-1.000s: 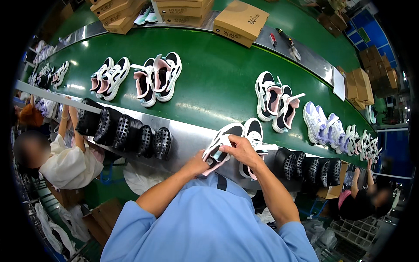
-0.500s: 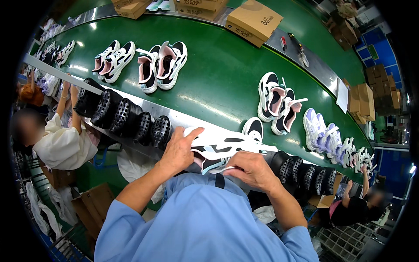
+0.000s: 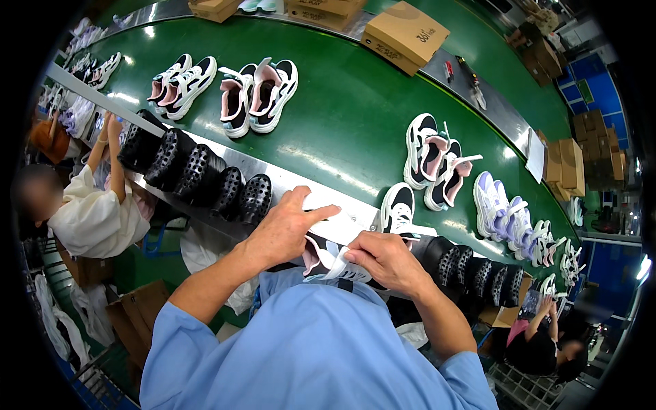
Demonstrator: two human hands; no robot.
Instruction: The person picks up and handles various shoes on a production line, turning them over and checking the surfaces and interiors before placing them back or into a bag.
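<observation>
I hold a black, white and pink sneaker (image 3: 333, 258) close to my chest, below the metal edge of the green conveyor belt (image 3: 342, 116). My left hand (image 3: 283, 229) lies over its left side with fingers stretched out. My right hand (image 3: 384, 260) grips the right side and pinches a white strip at the shoe's opening. Its mate (image 3: 398, 208) lies on the belt's edge just above my right hand. My blue sleeves come up from the lower edge.
Pairs of sneakers (image 3: 256, 96) (image 3: 437, 160) (image 3: 502, 215) lie along the belt. Black perforated shoe moulds (image 3: 198, 174) (image 3: 471, 270) hang under the rail. Cardboard boxes (image 3: 405, 34) line the far side. A person in white (image 3: 89, 212) works at my left, another person (image 3: 540, 342) at lower right.
I have drawn the sneaker off the belt's edge down toward my chest. My right hand has shifted onto the white strip at its opening.
</observation>
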